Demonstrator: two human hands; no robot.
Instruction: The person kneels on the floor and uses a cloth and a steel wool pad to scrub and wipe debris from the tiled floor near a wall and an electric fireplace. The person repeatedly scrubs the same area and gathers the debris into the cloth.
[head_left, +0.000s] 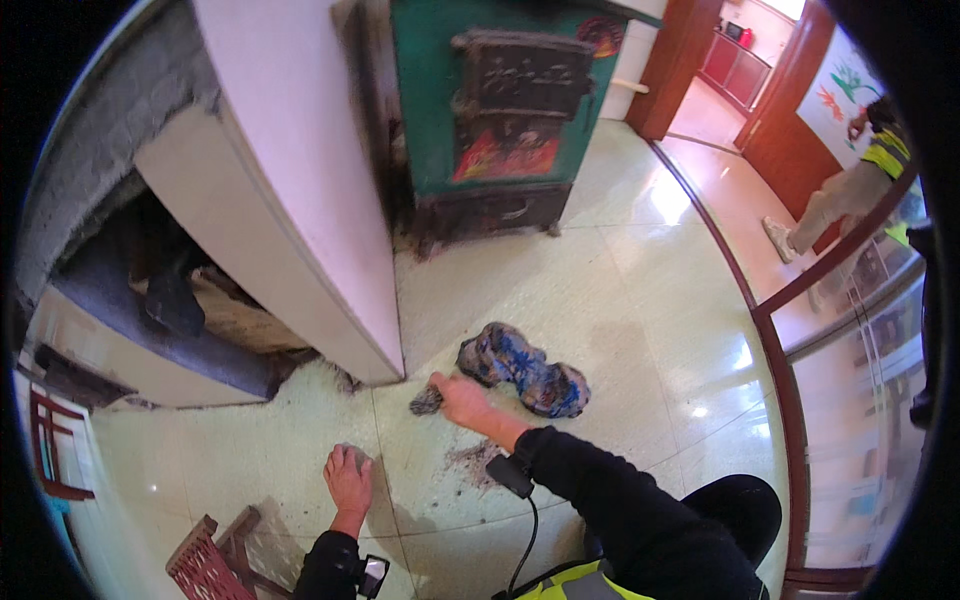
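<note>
My right hand (463, 401) is closed on a small grey, fibrous wad (426, 401), perhaps a scouring pad or rag, low over the tiled floor near the foot of the white wall corner. Just beyond it on the floor lies a lumpy, dirty bundle (521, 367), blue and brown, its kind unclear. Dark debris (476, 461) is scattered on the tiles below my right forearm. To the left, my left hand (349, 480) is over the floor with its fingers slightly spread and nothing seen in it.
A green metal stove (431, 97) stands ahead. At left is a rough opening (217, 315) with dark clutter inside. A red folding stool (206, 562) is at lower left. Glass doors in a dark red frame (780, 405) line the right; beyond them stands a person in a yellow vest (885, 154).
</note>
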